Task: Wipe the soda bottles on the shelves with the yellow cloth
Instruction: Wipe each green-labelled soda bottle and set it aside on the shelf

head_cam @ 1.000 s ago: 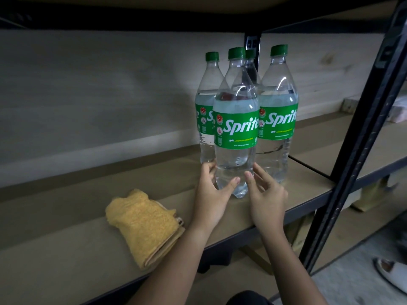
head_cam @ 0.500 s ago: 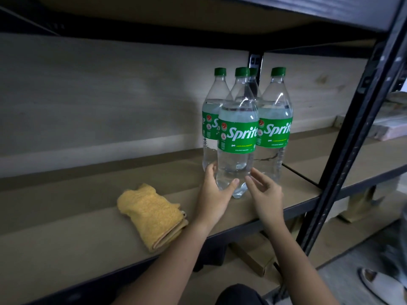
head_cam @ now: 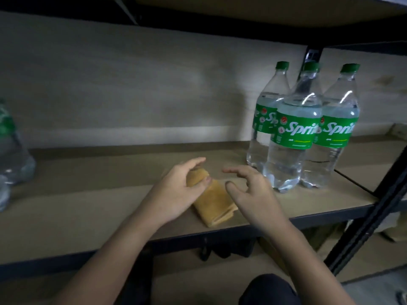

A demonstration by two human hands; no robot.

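Observation:
A folded yellow cloth (head_cam: 214,202) lies on the brown shelf board (head_cam: 88,205) near its front edge. My left hand (head_cam: 176,191) is curled over the cloth's far end, with the thumb pressed on it. My right hand (head_cam: 253,194) hovers just right of the cloth, fingers spread and holding nothing. A tight cluster of clear Sprite bottles with green caps stands to the right: a front bottle (head_cam: 293,137), one behind it to the left (head_cam: 263,119) and one to the right (head_cam: 337,133). My hands are clear of the bottles.
More blurred clear bottles (head_cam: 13,157) stand at the far left of the shelf. A black metal upright (head_cam: 374,216) slants down the right side. Another shelf board (head_cam: 242,7) sits close overhead. A pale wall backs the shelf. My knee (head_cam: 268,289) shows below.
Both hands left the base of the front bottle and moved left to the cloth. My left hand has closed on the cloth's far end. The view swung left.

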